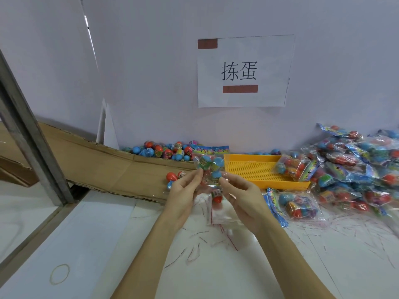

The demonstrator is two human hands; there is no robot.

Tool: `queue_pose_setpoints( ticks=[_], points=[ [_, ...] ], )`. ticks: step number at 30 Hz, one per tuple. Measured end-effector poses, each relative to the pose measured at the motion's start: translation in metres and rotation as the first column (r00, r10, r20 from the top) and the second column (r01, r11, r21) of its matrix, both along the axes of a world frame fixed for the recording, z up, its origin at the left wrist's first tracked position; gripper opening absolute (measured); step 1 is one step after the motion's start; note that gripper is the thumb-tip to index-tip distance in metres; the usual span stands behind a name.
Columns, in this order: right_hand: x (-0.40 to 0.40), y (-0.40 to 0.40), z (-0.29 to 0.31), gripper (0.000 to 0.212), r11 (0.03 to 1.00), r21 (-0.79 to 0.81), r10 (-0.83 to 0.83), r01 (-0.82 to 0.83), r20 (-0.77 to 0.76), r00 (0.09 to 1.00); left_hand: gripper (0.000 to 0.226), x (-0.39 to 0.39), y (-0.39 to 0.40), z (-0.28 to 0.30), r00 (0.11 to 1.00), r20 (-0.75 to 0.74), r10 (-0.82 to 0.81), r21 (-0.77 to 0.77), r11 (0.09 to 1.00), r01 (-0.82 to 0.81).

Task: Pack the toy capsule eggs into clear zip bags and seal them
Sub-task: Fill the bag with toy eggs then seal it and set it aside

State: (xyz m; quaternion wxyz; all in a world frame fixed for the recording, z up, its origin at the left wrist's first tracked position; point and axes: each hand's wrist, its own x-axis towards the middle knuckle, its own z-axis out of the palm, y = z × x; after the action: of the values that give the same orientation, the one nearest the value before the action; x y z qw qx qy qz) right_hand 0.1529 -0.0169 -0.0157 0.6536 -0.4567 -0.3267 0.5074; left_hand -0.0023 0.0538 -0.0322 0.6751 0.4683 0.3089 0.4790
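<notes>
**A:** What are the hands doing right now?

**B:** My left hand (183, 186) and right hand (241, 190) are both lifted over the middle of the table (108, 244), each pinching one side of a clear zip bag (210, 169) between thumb and fingertips. Neither is empty; both are clamped on the bag, which hangs off the surface, in front of the yellow tray's (259, 169) left end.

**A:** So it's the sealing step?

**B:** That's my reading. I can't tell whether the zip is already pressed together. To do it well, I'd line the two lips up, pinch at one end and run the fingertips along to the other, keeping the eggs settled away from the strip so nothing bulges into it.

**A:** How does the bag look?

**B:** Thin, glossy, crinkled film, with a printed header card (210, 150) at its far end. Inside are several capsule eggs (216, 162), blue and orange with bright labels. One orange egg (217, 196) shows just below my fingers; I can't say if it's in the bag or lying under it.

**A:** And the stock?

**B:** Loose eggs (164, 151) are heaped along the far edge against the wall. Finished bags (356, 165) are piled toward the right edge, and flat empty bags (222, 214) lie under my hands.
</notes>
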Motion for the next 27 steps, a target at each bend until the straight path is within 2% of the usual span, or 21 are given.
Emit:
queue_pose_setpoints(
  ticks=[3, 5, 7, 10, 12, 14, 16, 19, 21, 22, 24, 26, 27],
  points=[
    [0.001, 0.000, 0.003, 0.037, 0.998, 0.010, 0.056, -0.056, -0.264, 0.963, 0.037, 0.004, -0.005, 0.003, 0.997, -0.025, 0.071, 0.016, 0.997, -0.071],
    [0.001, 0.000, 0.003, 0.035, 0.996, 0.032, 0.085, -0.079, -0.364, 0.927, 0.045, 0.003, -0.007, 0.005, 0.983, -0.137, 0.124, 0.137, 0.985, -0.105],
    [0.004, 0.002, 0.005, 0.029, 0.998, 0.041, 0.066, -0.056, -0.306, 0.950, 0.046, 0.000, -0.010, 0.009, 0.962, -0.221, 0.160, 0.257, 0.961, -0.101],
    [0.014, -0.002, 0.010, 0.018, 0.995, 0.061, 0.083, -0.078, -0.089, 0.993, 0.057, -0.007, -0.011, 0.014, 0.967, -0.182, 0.176, 0.238, 0.963, -0.131],
    [0.020, -0.006, 0.012, 0.016, 0.983, 0.041, 0.175, -0.178, 0.084, 0.981, 0.051, -0.011, -0.009, 0.016, 0.966, -0.208, 0.152, 0.227, 0.968, -0.104],
    [0.021, -0.008, 0.012, 0.022, 0.977, -0.014, 0.209, -0.212, 0.226, 0.952, 0.040, -0.013, -0.010, 0.014, 0.951, -0.246, 0.189, 0.293, 0.950, -0.113],
    [0.018, -0.007, 0.011, 0.028, 0.985, -0.039, 0.171, -0.167, 0.240, 0.956, 0.029, -0.013, -0.010, 0.015, 0.918, -0.287, 0.274, 0.374, 0.914, -0.156],
    [0.015, -0.004, 0.009, 0.022, 0.994, -0.014, 0.108, -0.107, 0.080, 0.991, 0.023, -0.009, -0.008, 0.014, 0.858, -0.327, 0.396, 0.493, 0.846, -0.203],
    [0.015, -0.003, 0.010, 0.019, 0.995, 0.005, 0.099, -0.099, -0.022, 0.995, 0.023, -0.007, -0.009, 0.013, 0.843, -0.312, 0.437, 0.519, 0.822, -0.234],
    [0.016, -0.004, 0.011, 0.020, 0.994, 0.017, 0.105, -0.105, -0.015, 0.994, 0.023, -0.006, -0.009, 0.013, 0.841, -0.297, 0.452, 0.520, 0.815, -0.255],
    [0.018, -0.004, 0.009, 0.033, 0.988, 0.005, 0.151, -0.152, 0.097, 0.984, 0.025, -0.006, -0.009, 0.012, 0.834, -0.267, 0.483, 0.518, 0.802, -0.298],
    [0.018, -0.006, 0.007, 0.046, 0.968, -0.096, 0.248, -0.232, 0.217, 0.944, 0.028, -0.007, -0.007, 0.010, 0.838, -0.243, 0.488, 0.483, 0.810, -0.332],
    [0.016, -0.007, 0.007, 0.043, 0.949, -0.142, 0.309, -0.280, 0.274, 0.911, 0.028, -0.007, -0.007, 0.010, 0.843, -0.236, 0.484, 0.466, 0.818, -0.339]
  ],
)
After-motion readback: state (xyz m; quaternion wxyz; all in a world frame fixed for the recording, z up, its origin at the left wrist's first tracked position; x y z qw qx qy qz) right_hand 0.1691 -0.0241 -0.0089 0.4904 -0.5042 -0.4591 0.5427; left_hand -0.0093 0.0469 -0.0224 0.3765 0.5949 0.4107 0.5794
